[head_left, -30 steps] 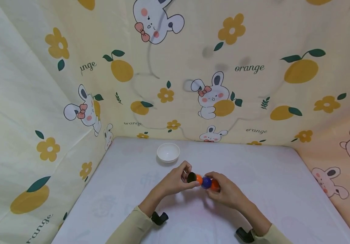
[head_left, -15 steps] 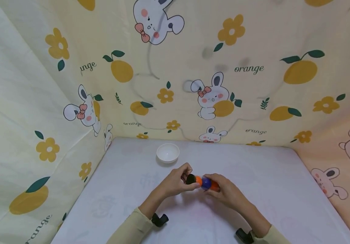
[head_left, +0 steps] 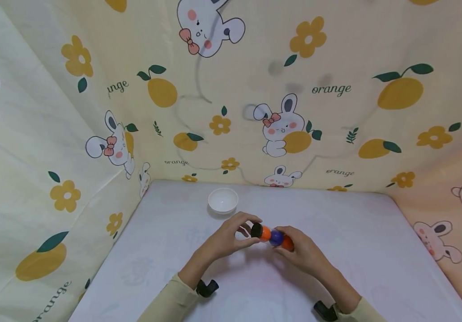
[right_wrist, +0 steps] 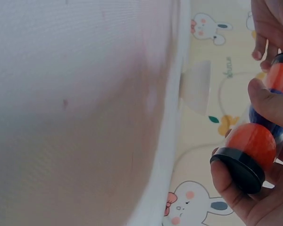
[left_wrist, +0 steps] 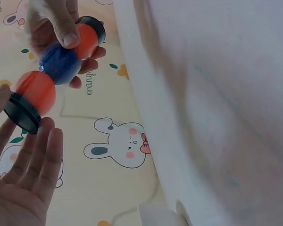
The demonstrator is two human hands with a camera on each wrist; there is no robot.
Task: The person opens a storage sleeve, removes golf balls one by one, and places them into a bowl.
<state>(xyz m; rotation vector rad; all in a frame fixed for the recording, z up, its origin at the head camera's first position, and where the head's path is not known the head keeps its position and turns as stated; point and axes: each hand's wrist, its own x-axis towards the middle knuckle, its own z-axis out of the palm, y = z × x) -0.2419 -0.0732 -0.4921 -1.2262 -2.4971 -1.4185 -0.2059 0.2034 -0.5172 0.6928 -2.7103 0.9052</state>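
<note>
A clear-looking tube (head_left: 276, 238) holds a blue ball between two orange balls, and black caps close both ends. My right hand (head_left: 303, 250) grips it around the blue ball and right orange ball; its thumb lies across the blue one in the right wrist view. The right-end cap (right_wrist: 240, 169) rests against those fingers. My left hand (head_left: 224, 235) pinches the left-end cap (left_wrist: 21, 113) between thumb and fingertips, its fingers long and fairly straight in the left wrist view. Held above the table, the tube tilts slightly down to the right.
A small white bowl (head_left: 223, 201) stands behind the left hand on the white-covered table (head_left: 166, 223). Cloth walls (head_left: 215, 89) printed with rabbits and oranges rise at the back and sides. Black wrist mounts (head_left: 207, 288) sit at both cuffs.
The left hand's fingers have straightened from a more curled hold and reach over the cap. The tube and left hand have shifted slightly right. The right hand keeps its grip.
</note>
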